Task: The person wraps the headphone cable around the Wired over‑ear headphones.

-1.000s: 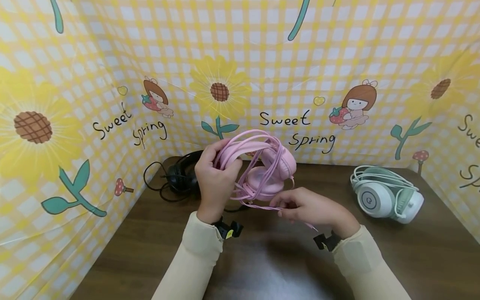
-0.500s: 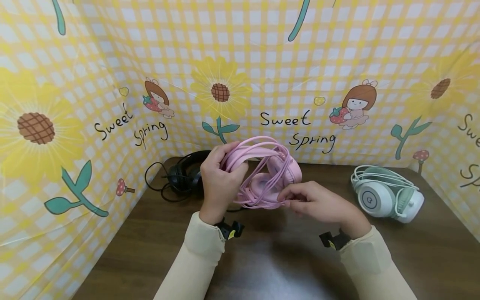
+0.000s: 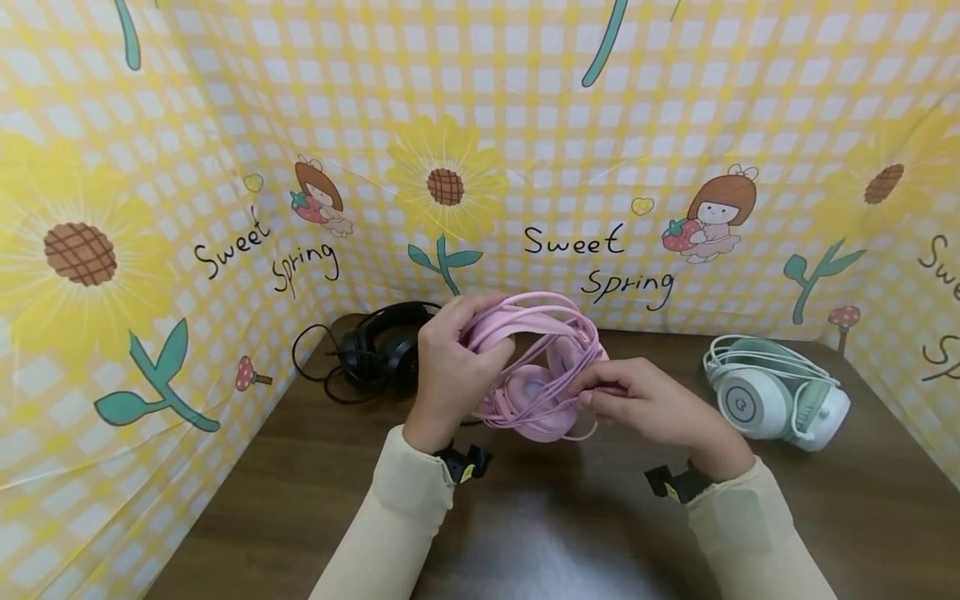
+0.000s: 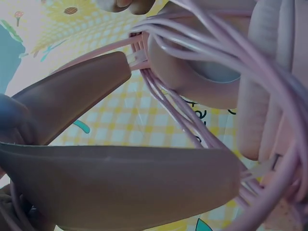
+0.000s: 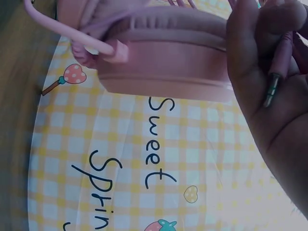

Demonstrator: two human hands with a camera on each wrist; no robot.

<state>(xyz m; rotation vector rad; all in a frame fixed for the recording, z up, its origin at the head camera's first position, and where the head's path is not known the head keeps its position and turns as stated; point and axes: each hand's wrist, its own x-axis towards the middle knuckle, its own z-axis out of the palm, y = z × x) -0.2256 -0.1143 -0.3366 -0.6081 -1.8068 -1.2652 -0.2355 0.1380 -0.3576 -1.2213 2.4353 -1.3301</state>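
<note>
1. Left hand: fingers curled round the headband and cable loops; a firm hold here should keep the coils from slipping.
2. Pink wired headphones: held up above the wooden table, between both hands; padded cushions, strands crossing the ear cups.
3. Right hand: fingertips pinched on the cable end, metal-tipped jack plug at the palm; light, even tension would likely suit best.
</note>
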